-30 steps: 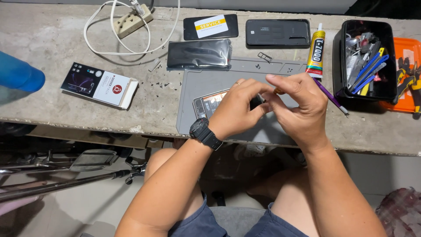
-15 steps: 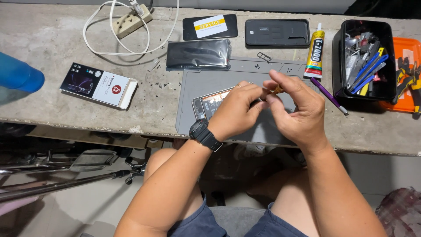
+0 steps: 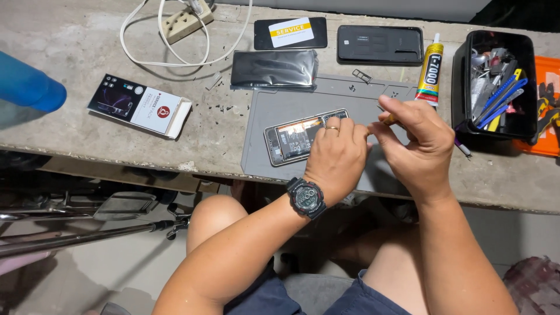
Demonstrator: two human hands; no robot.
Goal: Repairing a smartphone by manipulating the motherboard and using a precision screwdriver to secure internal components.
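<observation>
My left hand (image 3: 337,154), with a plain ring and a chunky black wristwatch (image 3: 307,198), rests knuckles-up on a smooth grey rubber mat (image 3: 274,108), its fingers curled together over one end of an opened phone (image 3: 294,137). The phone lies flat and slightly tilted on the mat, its back off, showing a dark battery and an orange strip inside a thin metal frame. My right hand (image 3: 417,146) sits just beside the left, thumb and forefinger pressed together, pinching a small yellowish tool (image 3: 389,119) whose tip I cannot make out. The mat lies on a rough, pitted concrete bench (image 3: 76,134). Just beyond the mat are a glossy black glass panel (image 3: 274,69), two flat black phones and an upright glue tube (image 3: 430,73) with a white nozzle. To the mat's right stands a black plastic bin (image 3: 466,76) of blue-handled tools; to its left lies a small printed cardboard box (image 3: 140,106).
</observation>
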